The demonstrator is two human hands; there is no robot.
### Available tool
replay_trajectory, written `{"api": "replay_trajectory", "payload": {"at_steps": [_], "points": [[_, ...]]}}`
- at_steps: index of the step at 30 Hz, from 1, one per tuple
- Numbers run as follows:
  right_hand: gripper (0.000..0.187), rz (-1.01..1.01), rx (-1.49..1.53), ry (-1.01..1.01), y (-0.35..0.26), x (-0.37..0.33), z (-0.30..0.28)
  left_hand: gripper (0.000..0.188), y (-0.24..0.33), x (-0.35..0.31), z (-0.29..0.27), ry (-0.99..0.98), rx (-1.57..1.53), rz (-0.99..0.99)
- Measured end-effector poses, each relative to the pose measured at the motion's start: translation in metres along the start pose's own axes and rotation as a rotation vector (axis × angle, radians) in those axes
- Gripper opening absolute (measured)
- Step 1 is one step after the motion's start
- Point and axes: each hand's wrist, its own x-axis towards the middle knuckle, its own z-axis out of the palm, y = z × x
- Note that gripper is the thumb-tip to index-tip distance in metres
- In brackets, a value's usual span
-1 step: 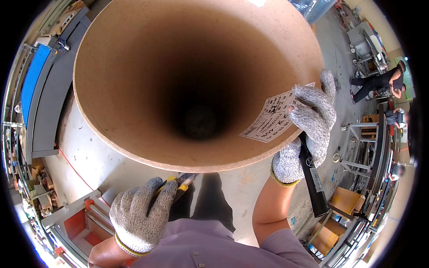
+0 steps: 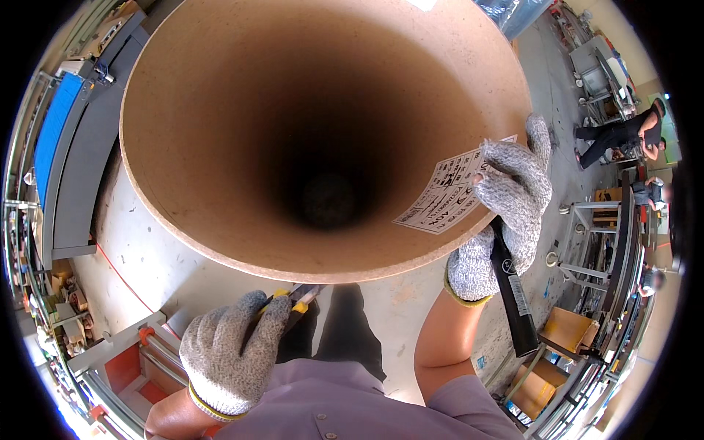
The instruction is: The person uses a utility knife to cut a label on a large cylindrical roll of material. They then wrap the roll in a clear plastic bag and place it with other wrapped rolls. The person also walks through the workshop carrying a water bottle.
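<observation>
A large brown cardboard tube point(image 2: 198, 147) fills the upper middle, its open mouth facing me and its inside falling into shadow. My right hand point(image 2: 517, 191), in a grey knit glove, is closed at the tube's right rim. Its fingers lie over a white printed label point(image 2: 436, 196) on the inner wall. The same hand grips a slim black cylinder point(image 2: 515, 301) with a small white label, hanging down outside the rim. Below the rim, my gloved left hand point(image 2: 231, 352) is closed on a yellow-handled tool point(image 2: 301, 304) with a metal part. The fingers hide much of it.
A grey machine with a blue top point(image 2: 59, 121) stands at left. A metal frame with red parts point(image 2: 139, 367) is at lower left. Along the right are a wheeled rack point(image 2: 594, 249), cardboard boxes point(image 2: 568, 330) and several people, one in black point(image 2: 623, 136).
</observation>
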Motion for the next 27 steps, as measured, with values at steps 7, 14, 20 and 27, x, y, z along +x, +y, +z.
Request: {"api": "replay_trajectory", "payload": {"at_steps": [7, 14, 20, 27], "points": [[0.014, -0.053, 0.010, -0.085, 0.020, -0.005, -0.015, 0.041, 0.007, 0.002, -0.005, -0.038, -0.076, -0.087], [0.016, 0.055, -0.003, -0.152, -0.004, 0.009, -0.011, 0.041, 0.007, 0.003, -0.010, -0.089, -0.053, -0.080], [0.018, 0.084, -0.013, -0.172, -0.007, 0.013, -0.012, 0.041, 0.008, -0.001, -0.008, -0.084, -0.004, -0.060], [0.020, 0.091, -0.016, -0.181, -0.008, 0.014, -0.014, 0.043, 0.010, -0.002, -0.007, -0.080, 0.001, -0.065]]}}
